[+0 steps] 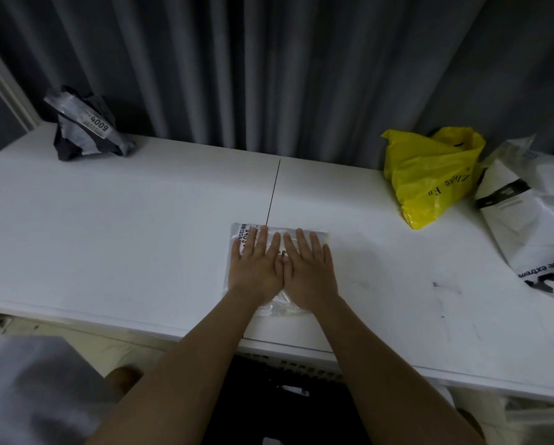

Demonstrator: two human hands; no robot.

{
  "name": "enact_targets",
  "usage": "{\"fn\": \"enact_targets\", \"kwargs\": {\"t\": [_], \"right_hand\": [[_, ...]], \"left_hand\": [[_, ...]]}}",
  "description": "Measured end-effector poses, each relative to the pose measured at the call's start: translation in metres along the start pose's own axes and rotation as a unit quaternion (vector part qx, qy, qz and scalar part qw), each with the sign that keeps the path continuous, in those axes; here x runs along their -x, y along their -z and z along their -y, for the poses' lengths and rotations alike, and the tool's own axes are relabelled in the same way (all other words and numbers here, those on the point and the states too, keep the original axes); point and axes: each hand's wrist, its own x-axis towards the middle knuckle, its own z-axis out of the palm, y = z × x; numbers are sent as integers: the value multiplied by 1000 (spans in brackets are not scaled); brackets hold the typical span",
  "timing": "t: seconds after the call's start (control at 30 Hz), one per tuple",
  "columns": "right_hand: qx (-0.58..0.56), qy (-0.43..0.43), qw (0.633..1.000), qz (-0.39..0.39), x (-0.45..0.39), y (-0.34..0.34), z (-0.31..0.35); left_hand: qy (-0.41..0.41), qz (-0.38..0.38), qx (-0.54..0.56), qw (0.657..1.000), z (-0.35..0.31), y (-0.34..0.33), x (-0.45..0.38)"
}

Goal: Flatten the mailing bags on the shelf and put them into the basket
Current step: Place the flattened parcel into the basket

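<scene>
A small clear mailing bag (314,236) with black print lies flat on the white shelf (141,226), near its front edge at the middle. My left hand (256,264) and my right hand (307,266) press on it side by side, palms down with straight fingers, thumbs touching. They cover most of the bag. Below the shelf's front edge, between my forearms, shows the pale perforated rim of a basket (301,367) with a dark inside.
A crumpled dark grey mailing bag (86,130) labelled 4009 sits at the back left. At the right stand a yellow plastic bag (429,178) and a white mailing bag (532,220) with black print. A grey curtain hangs behind the shelf.
</scene>
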Motion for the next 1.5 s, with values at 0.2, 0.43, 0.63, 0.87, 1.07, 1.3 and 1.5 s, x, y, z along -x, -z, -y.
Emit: {"fn": "enact_targets", "kwargs": {"t": [0.2,0.43,0.63,0.87,1.07,1.3,1.5], "right_hand": [[-18,-1,1000,-13,0,-3,0],[-5,-1,1000,-11,2,-4,1],[12,-1,1000,-3,1,-4,0],[28,0,1000,7,0,-7,-2],[37,-6,999,8,1,-10,-3],[41,-3,999,-1,0,-14,-3],[34,-5,999,4,1,-13,-3]], "left_hand": [[3,-1,3,1000,1,-3,2],[2,-12,-2,1000,0,-4,3],[0,-15,-4,1000,-1,-7,3],[-1,-21,-16,1000,1,-11,2],[-3,-22,-18,1000,0,-13,3],[-5,-30,-15,999,0,-15,3],[-2,-26,-17,1000,1,-18,3]]}}
